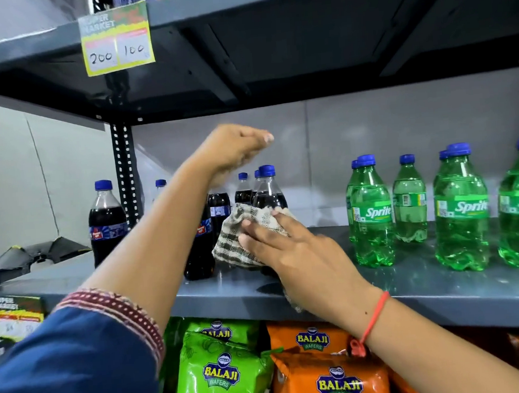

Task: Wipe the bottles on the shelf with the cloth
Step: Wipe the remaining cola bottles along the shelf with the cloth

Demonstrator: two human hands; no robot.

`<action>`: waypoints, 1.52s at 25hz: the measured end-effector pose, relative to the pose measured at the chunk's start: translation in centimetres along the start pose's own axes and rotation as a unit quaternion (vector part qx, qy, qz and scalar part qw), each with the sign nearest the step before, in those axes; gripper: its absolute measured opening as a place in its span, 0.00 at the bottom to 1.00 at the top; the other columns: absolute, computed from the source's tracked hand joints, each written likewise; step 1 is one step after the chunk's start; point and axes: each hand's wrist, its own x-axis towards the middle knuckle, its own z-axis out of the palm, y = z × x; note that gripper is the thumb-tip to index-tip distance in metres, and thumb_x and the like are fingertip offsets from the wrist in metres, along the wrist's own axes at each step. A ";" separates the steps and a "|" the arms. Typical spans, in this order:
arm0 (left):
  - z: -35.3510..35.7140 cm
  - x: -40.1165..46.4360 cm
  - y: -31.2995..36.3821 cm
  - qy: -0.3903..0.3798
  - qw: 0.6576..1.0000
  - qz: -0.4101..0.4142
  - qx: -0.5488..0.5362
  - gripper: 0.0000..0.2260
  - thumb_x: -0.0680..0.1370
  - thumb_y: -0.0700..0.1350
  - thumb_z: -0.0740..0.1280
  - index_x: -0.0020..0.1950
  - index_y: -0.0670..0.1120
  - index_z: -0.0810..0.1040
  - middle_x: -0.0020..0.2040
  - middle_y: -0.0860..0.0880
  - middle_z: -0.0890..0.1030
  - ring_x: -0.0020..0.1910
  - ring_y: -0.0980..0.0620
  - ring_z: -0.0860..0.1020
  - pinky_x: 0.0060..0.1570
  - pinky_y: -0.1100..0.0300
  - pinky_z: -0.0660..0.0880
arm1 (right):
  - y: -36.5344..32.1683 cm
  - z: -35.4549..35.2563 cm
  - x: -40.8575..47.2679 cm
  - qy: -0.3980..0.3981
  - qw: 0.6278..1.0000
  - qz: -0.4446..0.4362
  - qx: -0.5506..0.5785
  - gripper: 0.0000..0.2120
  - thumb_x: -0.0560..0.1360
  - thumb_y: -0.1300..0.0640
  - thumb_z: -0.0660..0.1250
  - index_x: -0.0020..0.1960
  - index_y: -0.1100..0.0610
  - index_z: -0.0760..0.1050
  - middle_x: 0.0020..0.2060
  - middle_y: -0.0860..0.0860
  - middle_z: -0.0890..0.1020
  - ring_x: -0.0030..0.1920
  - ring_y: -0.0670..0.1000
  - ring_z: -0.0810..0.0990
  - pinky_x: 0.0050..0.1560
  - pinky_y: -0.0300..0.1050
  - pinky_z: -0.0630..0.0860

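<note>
Several dark cola bottles with blue caps stand on the grey shelf (411,281), left of centre. My right hand (286,249) presses a checked cloth (239,237) against the lower body of the front cola bottle (268,192). My left hand (233,152) is curled over the top of a neighbouring cola bottle (200,249); the hand and wrist hide that bottle's neck and cap. Several green Sprite bottles (371,213) stand to the right on the same shelf.
One cola bottle (106,222) stands apart at the shelf's left end by a perforated upright post (125,172). A yellow price tag (116,37) hangs from the shelf above. Balaji wafer bags (224,373) fill the shelf below.
</note>
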 end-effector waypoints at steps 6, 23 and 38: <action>2.0 0.7 -1.8 -0.046 0.985 -0.124 -0.113 0.05 0.73 0.40 0.67 0.45 0.40 0.79 0.40 0.47 0.84 0.43 0.50 0.81 0.52 0.56 0.76 | 1.9 2.9 -0.2 -0.026 0.998 -0.043 -0.033 0.23 0.73 0.57 0.65 0.67 0.54 0.66 0.70 0.50 0.68 0.72 0.60 0.57 0.70 0.56 0.52; 1.9 0.8 -1.9 -0.060 0.975 -0.151 -0.153 0.04 0.74 0.39 0.64 0.43 0.40 0.79 0.37 0.48 0.85 0.39 0.54 0.82 0.50 0.60 0.77 | 3.9 3.3 2.0 -0.034 0.989 -0.140 -0.009 0.19 0.73 0.59 0.66 0.63 0.55 0.71 0.67 0.52 0.72 0.70 0.58 0.64 0.69 0.54 0.60; 2.2 0.6 -1.4 -0.064 0.968 -0.179 -0.166 0.06 0.75 0.39 0.63 0.44 0.38 0.78 0.36 0.47 0.85 0.36 0.55 0.83 0.42 0.63 0.79 | 4.5 4.0 1.1 -0.032 0.998 -0.057 -0.006 0.27 0.77 0.53 0.61 0.71 0.59 0.55 0.73 0.56 0.60 0.72 0.62 0.53 0.71 0.56 0.53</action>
